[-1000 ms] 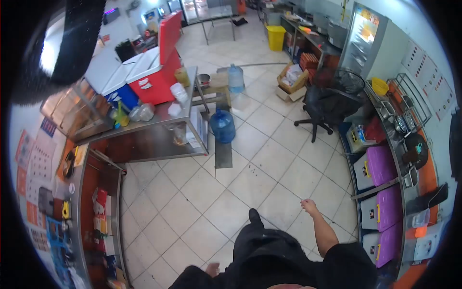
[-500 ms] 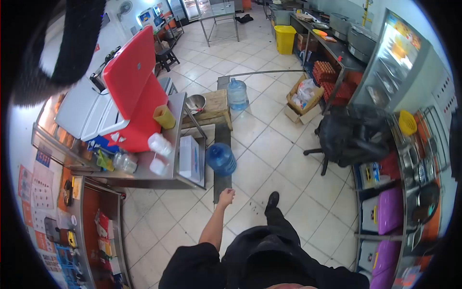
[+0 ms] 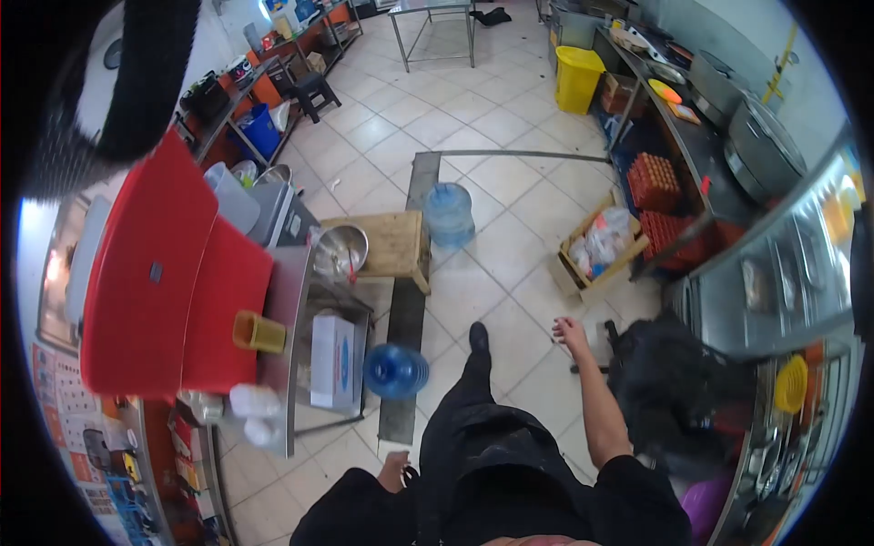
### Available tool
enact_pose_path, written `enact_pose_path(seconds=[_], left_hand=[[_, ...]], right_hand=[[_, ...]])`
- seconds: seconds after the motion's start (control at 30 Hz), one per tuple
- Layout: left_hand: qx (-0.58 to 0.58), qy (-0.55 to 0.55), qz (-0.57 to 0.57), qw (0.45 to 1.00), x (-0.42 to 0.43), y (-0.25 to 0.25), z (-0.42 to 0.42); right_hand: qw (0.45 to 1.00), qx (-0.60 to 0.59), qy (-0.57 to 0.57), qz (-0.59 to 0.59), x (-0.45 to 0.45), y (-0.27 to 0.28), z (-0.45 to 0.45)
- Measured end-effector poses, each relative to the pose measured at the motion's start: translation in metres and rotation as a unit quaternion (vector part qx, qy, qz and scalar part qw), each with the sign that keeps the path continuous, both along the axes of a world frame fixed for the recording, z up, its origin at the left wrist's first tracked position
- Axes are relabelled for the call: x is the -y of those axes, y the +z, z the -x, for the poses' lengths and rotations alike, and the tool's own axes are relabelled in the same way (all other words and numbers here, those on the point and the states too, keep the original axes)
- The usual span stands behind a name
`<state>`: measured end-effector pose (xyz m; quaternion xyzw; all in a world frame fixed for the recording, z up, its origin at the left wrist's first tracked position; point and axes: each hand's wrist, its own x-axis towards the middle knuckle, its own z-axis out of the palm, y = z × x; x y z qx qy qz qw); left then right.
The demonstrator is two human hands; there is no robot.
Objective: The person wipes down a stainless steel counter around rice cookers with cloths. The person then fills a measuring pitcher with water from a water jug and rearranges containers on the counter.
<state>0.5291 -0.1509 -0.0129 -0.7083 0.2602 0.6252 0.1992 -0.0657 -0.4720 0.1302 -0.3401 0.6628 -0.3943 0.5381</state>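
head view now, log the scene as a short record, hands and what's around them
left hand: low at the person's side; grip partly hidden, contents unclear
right hand: out in front, near the black chair; nothing seen in its grip
nearest jug: dark blue jug, on the floor ahead of the left hand
farther jug: pale blue jug, beside the low wooden table
left side: red cooler, lid raised; yellow container by it
right side: open box with plastic bags

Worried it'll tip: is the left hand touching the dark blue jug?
Apart: the head view shows dark flooring between the left hand and the dark blue jug.
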Motion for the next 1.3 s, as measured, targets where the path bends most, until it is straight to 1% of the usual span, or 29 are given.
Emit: enact_pose_path(seconds=[0.1, 0.17, 0.23, 0.27, 0.3, 0.33, 0.37, 0.4, 0.47, 0.53, 0.57, 0.67, 0.7, 0.77, 0.8, 0.83, 0.87, 0.9, 0.93, 0.97, 1.0, 1.03, 1.07, 1.1, 1.13, 1.2, 1.23, 1.27, 1.3], left_hand=[[-0.012, 0.043, 0.056, 0.997, 0.097, 0.008, 0.033], [-0.033, 0.005, 0.157, 0.987, 0.194, -0.001, 0.053], [-0.029, -0.042, 0.267, 0.962, 0.291, -0.02, 0.072], [-0.031, -0.038, 0.337, 0.94, 0.342, -0.015, 0.084], [-0.033, 0.151, 0.255, 0.955, 0.408, 0.008, 0.104], [-0.006, 0.347, 0.189, 0.918, 0.5, 0.095, 0.145], [-0.019, 0.335, 0.243, 0.91, 0.567, 0.121, 0.16], [-0.058, 0.328, 0.293, 0.897, 0.626, 0.126, 0.164], [-0.064, 0.313, 0.356, 0.878, 0.744, 0.168, 0.179], [-0.059, 0.371, 0.439, 0.816, 0.849, 0.173, 0.18], [-0.054, 0.401, 0.471, 0.784, 0.878, 0.173, 0.184], [0.068, 0.42, 0.515, 0.744, 0.953, 0.122, 0.189], [0.032, 0.485, 0.426, 0.763, 0.963, 0.095, 0.194], [0.099, 0.362, 0.409, 0.832, 0.975, 0.013, 0.209], [0.105, 0.356, 0.365, 0.854, 0.971, 0.023, 0.231], [0.05, 0.353, 0.289, 0.889, 0.968, 0.041, 0.251], [0.043, 0.313, 0.312, 0.896, 0.958, 0.043, 0.277], [0.025, 0.316, 0.254, 0.914, 0.956, 0.035, 0.296], [0.064, 0.232, 0.192, 0.951, 0.963, 0.029, 0.314], [0.083, 0.092, 0.259, 0.958, 0.961, 0.025, 0.329], [0.001, -0.084, 0.288, 0.954, 0.948, -0.002, 0.319], [0.018, -0.013, 0.301, 0.953, 0.956, 0.007, 0.331], [0.037, 0.023, 0.344, 0.938, 0.968, 0.018, 0.328], [0.054, 0.042, 0.391, 0.918, 0.982, 0.026, 0.323], [0.071, 0.054, 0.431, 0.898, 1.003, 0.036, 0.318], [0.097, 0.08, 0.501, 0.856, 1.074, 0.076, 0.297], [0.107, 0.108, 0.504, 0.85, 1.113, 0.089, 0.282], [0.104, 0.197, 0.437, 0.872, 1.159, 0.055, 0.255], [0.108, 0.292, 0.366, 0.877, 1.208, 0.033, 0.227]], right_hand=[[0.995, -0.079, 0.039, -0.043, 0.151, -0.013, 0.024], [0.989, -0.096, 0.051, -0.099, 0.231, -0.02, 0.034], [0.977, -0.104, 0.094, -0.163, 0.249, -0.042, 0.051], [0.973, -0.099, 0.122, -0.171, 0.266, -0.063, 0.066], [0.964, -0.125, 0.17, -0.161, 0.27, -0.111, 0.092], [0.971, -0.044, 0.086, -0.217, 0.265, -0.093, 0.093], [0.968, -0.023, 0.013, -0.248, 0.262, -0.103, 0.103], [0.962, -0.013, 0.0, -0.272, 0.256, -0.105, 0.118], [0.937, 0.011, -0.008, -0.348, 0.291, -0.105, 0.143], [0.911, 0.028, -0.014, -0.412, 0.357, -0.102, 0.171], [0.9, 0.03, -0.013, -0.435, 0.396, -0.098, 0.187], [0.884, 0.012, 0.004, -0.467, 0.542, -0.081, 0.234], [0.883, 0.001, 0.01, -0.47, 0.602, -0.08, 0.253], [0.883, -0.023, 0.008, -0.469, 0.73, -0.074, 0.286], [0.884, -0.04, 0.005, -0.465, 0.794, -0.075, 0.303], [0.888, -0.058, -0.001, -0.455, 0.859, -0.076, 0.319], [0.898, -0.076, -0.014, -0.432, 0.931, -0.076, 0.331], [0.915, -0.092, -0.019, -0.391, 1.005, -0.074, 0.335], [0.94, -0.105, -0.01, -0.323, 1.084, -0.07, 0.329], [0.97, -0.103, 0.015, -0.22, 1.159, -0.057, 0.3], [0.988, -0.095, 0.041, -0.115, 1.233, -0.041, 0.268], [0.98, -0.153, 0.112, -0.066, 1.304, -0.029, 0.235], [0.961, -0.209, 0.182, -0.019, 1.362, -0.009, 0.19], [0.952, -0.205, 0.227, 0.019, 1.406, 0.008, 0.147], [0.94, -0.203, 0.269, 0.051, 1.425, 0.049, 0.095], [0.947, -0.136, 0.288, 0.04, 1.45, 0.094, 0.014], [0.943, -0.141, 0.302, 0.021, 1.458, 0.086, -0.002], [0.937, -0.146, 0.316, -0.001, 1.461, 0.078, -0.023], [0.931, -0.152, 0.331, -0.022, 1.467, 0.07, -0.039]])
